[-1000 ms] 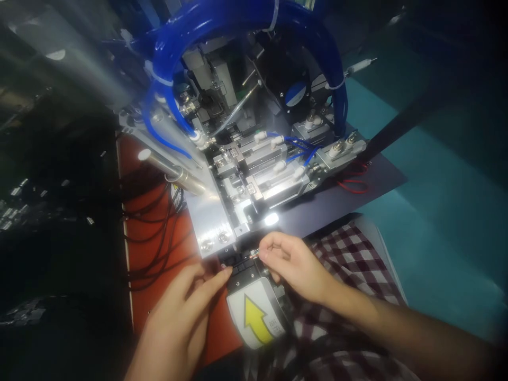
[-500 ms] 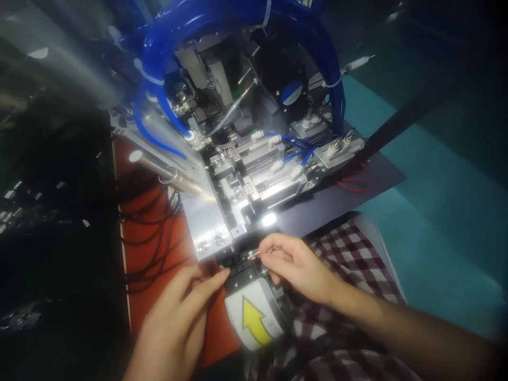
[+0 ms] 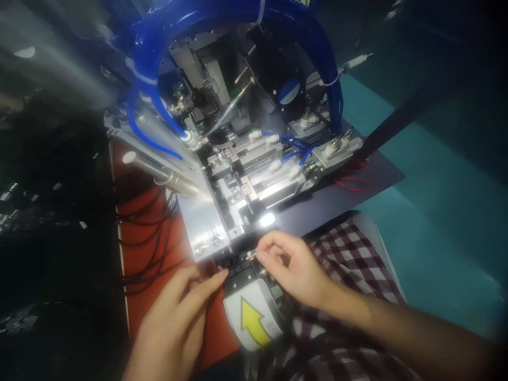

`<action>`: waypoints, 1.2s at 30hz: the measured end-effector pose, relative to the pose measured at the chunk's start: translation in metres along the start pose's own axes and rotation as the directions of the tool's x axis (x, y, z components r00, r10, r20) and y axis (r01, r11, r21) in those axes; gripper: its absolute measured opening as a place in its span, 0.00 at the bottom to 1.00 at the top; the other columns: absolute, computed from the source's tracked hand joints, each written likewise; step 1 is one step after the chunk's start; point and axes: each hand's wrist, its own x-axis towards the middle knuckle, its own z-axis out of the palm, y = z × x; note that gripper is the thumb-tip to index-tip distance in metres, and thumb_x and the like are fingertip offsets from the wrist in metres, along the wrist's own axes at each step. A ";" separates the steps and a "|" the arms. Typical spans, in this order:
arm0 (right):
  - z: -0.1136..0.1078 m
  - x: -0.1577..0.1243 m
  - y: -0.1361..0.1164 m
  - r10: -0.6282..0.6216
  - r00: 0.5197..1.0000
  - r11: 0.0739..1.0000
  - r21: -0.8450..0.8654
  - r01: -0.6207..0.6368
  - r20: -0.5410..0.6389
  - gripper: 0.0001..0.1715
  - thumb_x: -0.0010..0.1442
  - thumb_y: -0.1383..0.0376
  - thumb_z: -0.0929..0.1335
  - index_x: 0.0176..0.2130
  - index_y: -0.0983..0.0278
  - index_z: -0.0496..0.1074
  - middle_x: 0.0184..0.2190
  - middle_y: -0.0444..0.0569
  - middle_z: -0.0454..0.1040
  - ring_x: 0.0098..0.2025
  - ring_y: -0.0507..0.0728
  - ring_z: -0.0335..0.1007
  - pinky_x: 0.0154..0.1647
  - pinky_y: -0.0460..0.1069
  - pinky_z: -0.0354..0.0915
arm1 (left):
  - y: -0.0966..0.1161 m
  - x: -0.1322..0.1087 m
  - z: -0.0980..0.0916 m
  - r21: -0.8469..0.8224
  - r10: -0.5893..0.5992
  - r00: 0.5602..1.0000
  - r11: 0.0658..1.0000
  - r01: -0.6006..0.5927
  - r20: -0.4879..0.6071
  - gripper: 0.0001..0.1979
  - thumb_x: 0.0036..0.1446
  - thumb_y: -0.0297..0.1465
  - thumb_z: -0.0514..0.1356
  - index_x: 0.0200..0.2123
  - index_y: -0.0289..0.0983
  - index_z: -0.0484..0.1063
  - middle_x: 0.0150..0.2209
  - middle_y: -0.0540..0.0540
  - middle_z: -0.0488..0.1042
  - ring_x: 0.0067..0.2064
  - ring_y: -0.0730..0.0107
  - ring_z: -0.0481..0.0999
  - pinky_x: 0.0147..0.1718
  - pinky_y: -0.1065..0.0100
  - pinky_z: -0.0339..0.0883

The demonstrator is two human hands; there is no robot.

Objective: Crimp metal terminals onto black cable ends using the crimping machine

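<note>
My right hand (image 3: 291, 267) pinches a small thin wire end (image 3: 251, 255) between thumb and forefinger, holding it at the black fixture (image 3: 238, 267) at the front of a metal machine (image 3: 238, 174). My left hand (image 3: 178, 317) lies on the orange mat (image 3: 146, 254), its forefinger stretched out and touching the left side of the black fixture. Just below the fixture is a white label with a yellow arrow (image 3: 252, 320).
Thick blue hoses (image 3: 159, 47) arch over the machine. A steel cylinder (image 3: 159, 172) and black cables (image 3: 146, 248) lie on the left. A checked cloth (image 3: 349, 254) and a teal surface (image 3: 428, 211) are on the right. Red wires (image 3: 353, 182) run beside the machine.
The view has drifted slightly, so everything sits a little further left and up. Both hands keep their places at the black fixture.
</note>
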 end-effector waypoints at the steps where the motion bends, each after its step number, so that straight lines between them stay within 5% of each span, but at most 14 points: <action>1: -0.001 0.000 0.000 0.038 0.999 0.999 0.038 -0.039 0.025 0.05 0.59 0.66 0.67 0.32 0.65 0.68 0.19 0.39 0.64 0.21 0.49 0.60 0.23 0.46 0.57 | 0.000 0.000 0.000 -0.002 -0.004 1.000 1.000 0.004 0.001 0.17 0.63 0.25 0.52 0.51 0.44 0.71 0.45 0.47 0.67 0.42 0.77 0.74 0.41 0.81 0.67; 5: -0.004 0.002 -0.003 0.157 0.982 0.973 0.152 -0.172 0.104 0.06 0.60 0.65 0.66 0.31 0.65 0.67 0.18 0.37 0.64 0.20 0.48 0.60 0.23 0.45 0.59 | 0.001 -0.001 -0.001 -0.002 -0.008 1.000 1.000 0.008 -0.006 0.17 0.63 0.25 0.52 0.51 0.44 0.71 0.44 0.48 0.66 0.41 0.79 0.74 0.39 0.82 0.66; 12: -0.006 0.004 -0.006 0.140 0.986 0.973 0.172 -0.154 0.090 0.11 0.62 0.64 0.63 0.29 0.66 0.68 0.16 0.39 0.65 0.20 0.48 0.61 0.28 0.46 0.61 | 0.001 -0.001 0.001 0.009 -0.008 1.000 1.000 0.008 -0.003 0.16 0.64 0.25 0.52 0.52 0.44 0.70 0.45 0.48 0.66 0.41 0.78 0.73 0.40 0.82 0.66; 23: -0.001 0.000 -0.019 0.214 0.973 0.961 0.161 -0.225 0.084 0.07 0.57 0.63 0.67 0.33 0.65 0.67 0.21 0.38 0.64 0.21 0.48 0.59 0.25 0.46 0.56 | 0.001 -0.001 0.002 -0.029 -0.007 1.000 1.000 0.007 -0.014 0.17 0.63 0.24 0.52 0.52 0.44 0.71 0.45 0.48 0.67 0.40 0.77 0.74 0.37 0.81 0.67; 27: 0.010 -0.001 -0.023 0.272 0.962 0.948 0.163 -0.273 0.032 0.11 0.53 0.63 0.69 0.37 0.64 0.66 0.25 0.38 0.63 0.26 0.49 0.60 0.30 0.47 0.57 | 0.000 -0.003 0.004 -0.049 -0.037 0.999 0.998 0.037 -0.011 0.18 0.62 0.23 0.52 0.52 0.43 0.72 0.44 0.46 0.67 0.41 0.76 0.74 0.37 0.80 0.68; 36: 0.032 0.002 -0.022 0.312 0.944 0.942 0.166 -0.293 -0.103 0.04 0.48 0.64 0.64 0.28 0.62 0.63 0.25 0.39 0.63 0.30 0.52 0.58 0.32 0.49 0.56 | 0.004 0.002 0.007 -0.075 -0.040 0.994 0.997 0.033 -0.098 0.18 0.61 0.21 0.50 0.46 0.37 0.77 0.39 0.43 0.72 0.38 0.70 0.76 0.35 0.74 0.71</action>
